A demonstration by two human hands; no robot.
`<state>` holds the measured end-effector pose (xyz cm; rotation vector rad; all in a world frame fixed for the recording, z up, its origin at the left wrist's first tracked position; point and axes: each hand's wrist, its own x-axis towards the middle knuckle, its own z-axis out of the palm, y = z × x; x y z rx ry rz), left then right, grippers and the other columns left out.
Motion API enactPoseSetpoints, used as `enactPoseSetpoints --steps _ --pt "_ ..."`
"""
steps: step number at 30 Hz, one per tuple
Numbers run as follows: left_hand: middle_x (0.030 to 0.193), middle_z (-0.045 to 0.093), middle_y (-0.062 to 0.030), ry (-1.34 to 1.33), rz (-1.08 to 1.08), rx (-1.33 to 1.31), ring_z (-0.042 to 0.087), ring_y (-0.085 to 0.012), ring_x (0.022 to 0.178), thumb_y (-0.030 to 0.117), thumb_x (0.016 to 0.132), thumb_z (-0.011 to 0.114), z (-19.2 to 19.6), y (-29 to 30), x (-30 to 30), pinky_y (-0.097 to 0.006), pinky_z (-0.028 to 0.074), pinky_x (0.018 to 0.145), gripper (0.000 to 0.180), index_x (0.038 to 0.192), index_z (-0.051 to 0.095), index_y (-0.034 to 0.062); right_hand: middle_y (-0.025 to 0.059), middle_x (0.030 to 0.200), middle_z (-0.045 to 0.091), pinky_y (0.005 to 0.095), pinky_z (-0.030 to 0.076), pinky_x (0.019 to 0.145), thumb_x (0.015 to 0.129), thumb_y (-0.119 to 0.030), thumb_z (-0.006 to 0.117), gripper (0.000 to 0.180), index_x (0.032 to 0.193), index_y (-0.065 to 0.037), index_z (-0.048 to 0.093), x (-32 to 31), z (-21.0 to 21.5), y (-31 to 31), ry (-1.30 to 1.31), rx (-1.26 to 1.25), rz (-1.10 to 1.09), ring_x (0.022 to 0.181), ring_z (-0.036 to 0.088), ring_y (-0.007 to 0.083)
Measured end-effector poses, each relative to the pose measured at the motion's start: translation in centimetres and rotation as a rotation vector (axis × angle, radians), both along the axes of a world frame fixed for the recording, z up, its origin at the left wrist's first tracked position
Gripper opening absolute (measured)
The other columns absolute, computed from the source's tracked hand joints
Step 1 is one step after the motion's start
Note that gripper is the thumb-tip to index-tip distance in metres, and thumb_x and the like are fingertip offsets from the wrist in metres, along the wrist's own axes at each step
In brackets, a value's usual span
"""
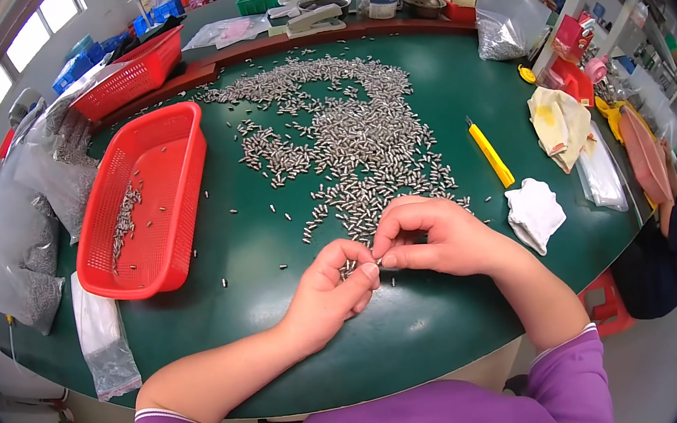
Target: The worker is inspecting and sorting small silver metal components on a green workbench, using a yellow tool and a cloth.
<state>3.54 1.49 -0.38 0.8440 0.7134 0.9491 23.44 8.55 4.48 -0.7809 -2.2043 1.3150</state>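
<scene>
My two hands meet over the near end of a spread pile of small silvery metal cylinders [372, 140]. Thumb and index finger of my right hand [439, 237] pinch a small metal cylinder [379, 263]. My left hand [330, 293] is closed at the same spot, its thumb and fingertips against that piece; the fingers hide most of it. A few more cylinders lie just under and beside my fingers. To the left stands a red perforated plastic basket [90, 263] with some cylinders lying in it.
Right of the pile lie a yellow utility knife [490, 152], a white cloth [535, 214] and a stained glove [558, 125]. Clear bags of cylinders [17, 242] line the left edge. A dark red raised rim [276, 46] bounds the green table behind. A co-worker [673, 255] sits at right.
</scene>
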Motion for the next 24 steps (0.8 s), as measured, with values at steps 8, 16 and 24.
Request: enactPoseSetpoints --steps 8,16,24 --pt "0.083 0.055 -0.0006 -0.054 -0.031 -0.033 0.043 -0.0045 0.060 0.016 0.098 0.052 0.0 0.2 -0.3 -0.018 0.029 0.048 0.008 0.103 0.049 0.0106 0.0033 0.088 0.062 0.0298 0.049 0.072 0.082 -0.012 0.070 0.012 0.093 -0.009 0.068 -0.1 -0.8 0.4 0.026 0.142 0.042 0.084 0.059 0.0175" --pt "0.084 0.055 -0.0004 -0.051 -0.055 -0.057 0.043 -0.0042 0.060 0.017 0.098 0.053 0.2 0.3 -0.3 -0.018 0.029 0.049 0.011 0.105 0.049 0.0091 0.0044 0.086 0.063 0.0311 0.049 0.071 0.081 -0.011 0.070 0.011 0.092 -0.010 0.070 -0.3 -1.3 0.6 0.120 0.259 0.063 0.083 0.060 0.0201" --pt "0.083 0.056 -0.0038 -0.028 -0.040 -0.074 0.043 -0.0067 0.057 0.019 0.099 0.048 0.3 0.5 -0.3 -0.019 0.030 0.045 0.013 0.102 0.051 0.0068 0.0011 0.091 0.066 0.0265 0.048 0.079 0.090 -0.013 0.063 0.013 0.100 -0.004 0.066 -0.5 -1.9 0.4 0.129 -0.392 0.030 0.088 0.059 0.0091"
